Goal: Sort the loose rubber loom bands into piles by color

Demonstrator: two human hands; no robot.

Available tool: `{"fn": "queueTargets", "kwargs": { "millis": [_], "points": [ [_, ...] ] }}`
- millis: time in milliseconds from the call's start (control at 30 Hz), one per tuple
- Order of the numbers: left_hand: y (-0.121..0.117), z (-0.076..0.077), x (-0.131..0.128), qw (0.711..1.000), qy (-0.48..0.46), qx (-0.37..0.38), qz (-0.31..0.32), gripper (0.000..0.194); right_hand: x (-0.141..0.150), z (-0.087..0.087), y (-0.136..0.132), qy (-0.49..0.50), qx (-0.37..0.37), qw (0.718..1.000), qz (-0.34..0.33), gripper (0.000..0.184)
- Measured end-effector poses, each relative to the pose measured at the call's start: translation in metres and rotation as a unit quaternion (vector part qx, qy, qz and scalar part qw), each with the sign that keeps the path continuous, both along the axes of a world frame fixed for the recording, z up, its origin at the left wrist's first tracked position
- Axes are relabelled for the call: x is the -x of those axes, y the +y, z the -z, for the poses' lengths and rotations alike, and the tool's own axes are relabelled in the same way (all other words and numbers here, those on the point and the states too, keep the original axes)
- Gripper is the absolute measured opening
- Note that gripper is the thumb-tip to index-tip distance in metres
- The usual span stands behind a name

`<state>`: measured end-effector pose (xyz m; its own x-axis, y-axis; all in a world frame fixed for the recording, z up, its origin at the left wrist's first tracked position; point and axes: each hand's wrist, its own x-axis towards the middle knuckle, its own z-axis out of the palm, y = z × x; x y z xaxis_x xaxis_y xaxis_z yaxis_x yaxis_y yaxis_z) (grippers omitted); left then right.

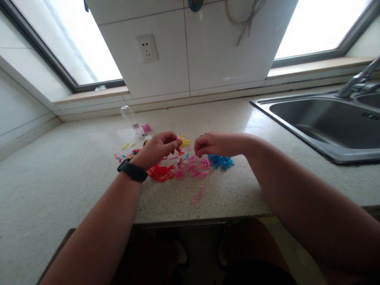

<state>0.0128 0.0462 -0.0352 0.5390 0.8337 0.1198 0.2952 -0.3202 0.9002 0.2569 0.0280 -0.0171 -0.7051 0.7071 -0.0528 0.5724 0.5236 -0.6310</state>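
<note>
Head view: over the tabletop [97, 178], the left hand [160, 147] pinches what looks like a pink elastic band [178, 138], while the right hand [209, 145] hangs curled near it, contents impossible to tell. Red bands [160, 173], pink bands [194, 170] and blue bands [221, 162] lie heaped side by side below; I'd judge colour-sorting in hand, the next move calling for a light fingertip release onto the matching heap.
</note>
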Motion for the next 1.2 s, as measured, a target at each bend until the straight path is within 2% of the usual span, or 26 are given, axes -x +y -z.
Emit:
{"fn": "queueTargets", "kwargs": {
  "millis": [100, 200, 600, 700, 800, 867, 933, 1033, 1200],
  "points": [
    [0.001, 0.001, 0.0, 1.0, 0.001, -0.001, -0.003, 0.022, 0.001, -0.003, -0.004, 0.084, 0.02, 0.996, -0.001, 0.016],
    [0.001, 0.001, 0.0, 1.0, 0.006, -0.005, -0.003, 0.021, 0.003, -0.005, -0.006, 0.125, 0.03, 0.992, 0.002, 0.019],
    [0.001, -0.001, -0.002, 1.0, 0.004, -0.021, 0.006, 0.019, 0.006, -0.002, -0.007, 0.065, -0.051, 0.997, -0.001, 0.014],
    [0.0, -0.001, -0.002, 1.0, 0.006, -0.015, 0.005, 0.021, 0.006, -0.002, -0.005, 0.079, -0.09, 0.992, 0.04, 0.016],
    [0.001, -0.001, -0.002, 1.0, 0.006, -0.016, 0.006, 0.021, 0.005, 0.002, 0.0, 0.087, -0.15, 0.976, 0.129, 0.017],
    [0.002, 0.0, -0.002, 1.0, 0.004, -0.019, 0.003, 0.021, 0.002, 0.006, 0.005, 0.059, -0.2, 0.96, 0.186, 0.018],
    [0.003, 0.0, -0.002, 1.0, 0.005, -0.029, -0.004, 0.02, 0.0, 0.011, 0.011, 0.004, -0.233, 0.951, 0.206, 0.019],
    [0.005, 0.001, 0.0, 0.997, 0.028, -0.065, -0.016, 0.018, 0.001, 0.018, 0.015, -0.063, -0.24, 0.954, 0.169, 0.024],
    [0.008, 0.002, 0.004, 0.993, 0.071, -0.086, -0.041, 0.016, 0.01, 0.022, 0.011, -0.095, -0.263, 0.955, 0.102, 0.033]
  ]
}}
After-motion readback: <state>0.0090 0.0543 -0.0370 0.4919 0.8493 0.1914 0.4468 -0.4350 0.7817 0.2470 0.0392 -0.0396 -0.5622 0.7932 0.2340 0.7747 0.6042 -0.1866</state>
